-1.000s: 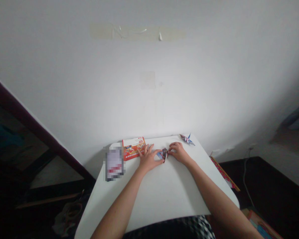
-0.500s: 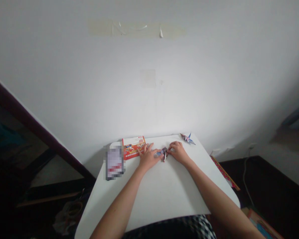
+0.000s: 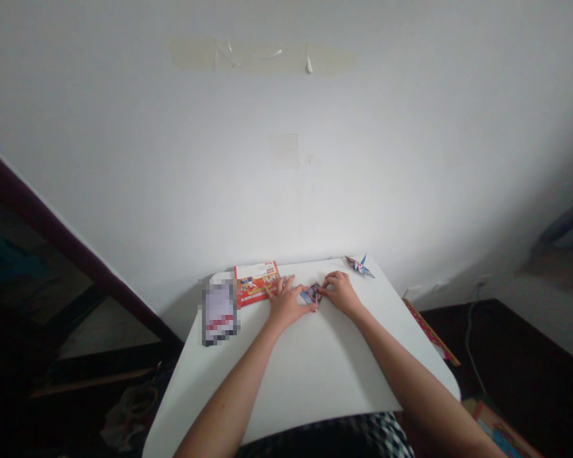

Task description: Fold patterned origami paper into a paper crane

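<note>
One pale, plain wall (image 3: 286, 203) filled the upper frame, above one white, round-cornered table (image 3: 315, 375) at lower centre. Two bare hands, left (image 3: 285, 306) and right (image 3: 341, 292), met near its far edge. Left of them lay one red-and-white printed flat packet (image 3: 254, 289) and one pixel-blurred, dark-edged rectangular object (image 3: 218, 312); upper right, one pointed, multicoloured folded-paper figure (image 3: 360, 266). The smallest was one blue-and-dark patterned folded paper piece (image 3: 309, 295).

Half a second earlier, the left thumb covered more of its blue face; now it sat lower.

The paper lay between the hands: left thumb and forefinger spread around it, their pressure impossible to tell; right fingertips pinched its right edge.
</note>
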Demonstrator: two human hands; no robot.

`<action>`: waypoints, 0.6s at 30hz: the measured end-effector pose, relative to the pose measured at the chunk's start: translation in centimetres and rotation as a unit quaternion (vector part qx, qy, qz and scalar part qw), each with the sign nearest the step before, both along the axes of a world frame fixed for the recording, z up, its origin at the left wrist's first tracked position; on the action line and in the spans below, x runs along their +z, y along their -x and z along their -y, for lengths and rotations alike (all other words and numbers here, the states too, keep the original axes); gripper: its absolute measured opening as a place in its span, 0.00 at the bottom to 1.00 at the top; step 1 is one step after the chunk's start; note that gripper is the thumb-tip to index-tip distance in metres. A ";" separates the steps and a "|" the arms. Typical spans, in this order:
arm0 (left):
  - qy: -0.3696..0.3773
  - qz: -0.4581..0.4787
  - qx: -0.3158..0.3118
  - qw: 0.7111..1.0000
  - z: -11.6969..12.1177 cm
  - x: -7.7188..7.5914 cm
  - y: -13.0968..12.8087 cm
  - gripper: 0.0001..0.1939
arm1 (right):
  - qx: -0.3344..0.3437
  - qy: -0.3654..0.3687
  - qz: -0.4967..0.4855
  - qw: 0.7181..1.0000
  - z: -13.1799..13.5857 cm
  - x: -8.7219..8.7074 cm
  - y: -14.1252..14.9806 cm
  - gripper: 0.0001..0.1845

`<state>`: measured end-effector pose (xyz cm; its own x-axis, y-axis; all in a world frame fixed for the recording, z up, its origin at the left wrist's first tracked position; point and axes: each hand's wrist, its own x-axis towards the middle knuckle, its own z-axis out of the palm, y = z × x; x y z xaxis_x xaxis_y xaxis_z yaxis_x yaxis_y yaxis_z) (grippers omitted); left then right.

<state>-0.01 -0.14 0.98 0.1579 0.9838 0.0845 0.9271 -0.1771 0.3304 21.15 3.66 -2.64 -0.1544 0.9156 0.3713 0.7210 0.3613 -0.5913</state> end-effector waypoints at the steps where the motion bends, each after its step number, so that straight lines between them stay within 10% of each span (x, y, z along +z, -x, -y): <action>1: 0.002 -0.001 0.000 1.000 0.0 0.0 0.0 0.30 | -0.004 0.001 -0.002 1.000 0.0 0.0 0.1 0.06; 18: 0.002 0.012 -0.003 1.000 -0.1 -0.1 0.1 0.28 | -0.024 0.011 0.013 1.000 0.5 0.7 0.7 0.04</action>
<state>-0.10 -0.04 0.90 0.1612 0.9833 0.0846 0.9177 -0.1809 0.3538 20.44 3.12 -1.98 -0.1183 0.9301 0.3477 0.7522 0.3125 -0.5801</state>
